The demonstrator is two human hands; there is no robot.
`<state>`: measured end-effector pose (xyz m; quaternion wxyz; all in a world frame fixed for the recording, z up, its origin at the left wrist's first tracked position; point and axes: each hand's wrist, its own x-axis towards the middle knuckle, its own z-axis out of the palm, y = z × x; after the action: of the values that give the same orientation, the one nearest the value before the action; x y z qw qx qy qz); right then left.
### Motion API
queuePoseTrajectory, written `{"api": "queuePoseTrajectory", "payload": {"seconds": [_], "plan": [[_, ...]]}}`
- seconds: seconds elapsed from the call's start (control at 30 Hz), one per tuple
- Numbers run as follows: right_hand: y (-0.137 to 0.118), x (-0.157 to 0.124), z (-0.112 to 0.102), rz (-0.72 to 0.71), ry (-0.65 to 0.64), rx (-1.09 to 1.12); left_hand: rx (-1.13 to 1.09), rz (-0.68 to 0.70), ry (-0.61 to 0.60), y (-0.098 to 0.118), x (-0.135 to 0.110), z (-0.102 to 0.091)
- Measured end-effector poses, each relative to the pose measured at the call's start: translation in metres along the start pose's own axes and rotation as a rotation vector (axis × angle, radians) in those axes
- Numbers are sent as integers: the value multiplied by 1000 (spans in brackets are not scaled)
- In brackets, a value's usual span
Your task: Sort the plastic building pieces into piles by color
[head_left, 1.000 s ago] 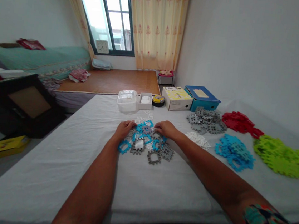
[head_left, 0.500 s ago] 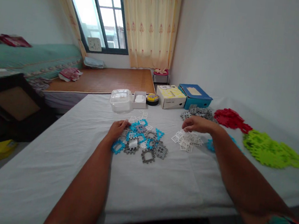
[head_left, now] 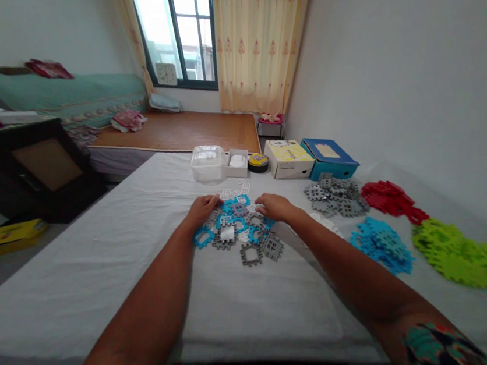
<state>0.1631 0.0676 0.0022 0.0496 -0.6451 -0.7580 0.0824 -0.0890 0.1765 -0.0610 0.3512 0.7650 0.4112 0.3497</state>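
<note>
A mixed pile of flat interlocking plastic pieces lies on the white-covered table (head_left: 139, 252): blue pieces (head_left: 203, 237), grey pieces (head_left: 251, 255) and small white window-like frames (head_left: 226, 194). At the pile's left edge rests my left hand (head_left: 203, 211), fingers drawn together; what they hold, if anything, is hidden. My right hand (head_left: 274, 207) is over the pile's upper right side, its fingertips pinched near a white frame; I cannot make out what is between them. Behind my right forearm, a heap of white frames (head_left: 329, 223) is mostly covered.
Sorted heaps lie to the right: grey (head_left: 336, 196), blue (head_left: 381, 245), red (head_left: 393, 199) and lime green (head_left: 459, 254). Along the back stand a clear plastic tub (head_left: 208, 167), a small white box (head_left: 237, 164), a round black-and-yellow tin (head_left: 258, 162), a yellow-white box (head_left: 288, 159) and a blue box (head_left: 329, 157).
My right hand has moved left, from the white frame heap to the mixed pile. My left hand stays at the pile's left edge. The view has shifted slightly.
</note>
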Motion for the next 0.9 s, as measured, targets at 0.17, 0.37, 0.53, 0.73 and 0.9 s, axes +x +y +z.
{"api": "queuePoseTrajectory", "payload": {"seconds": [0.17,0.37,0.53,0.73,0.9], "plan": [[-4,30,11,101,-42,-39,6,12,-10,-2,0,0],[1,32,12,88,32,30,9,11,-7,-1,0,-1],[41,-14,-15,-5,122,233,-19,2,1,-3,1,1],[103,-84,-30,88,-39,271,-9,7,13,-5,3,3],[67,-81,-9,77,165,122,28,-2,20,1,1,4]]}}
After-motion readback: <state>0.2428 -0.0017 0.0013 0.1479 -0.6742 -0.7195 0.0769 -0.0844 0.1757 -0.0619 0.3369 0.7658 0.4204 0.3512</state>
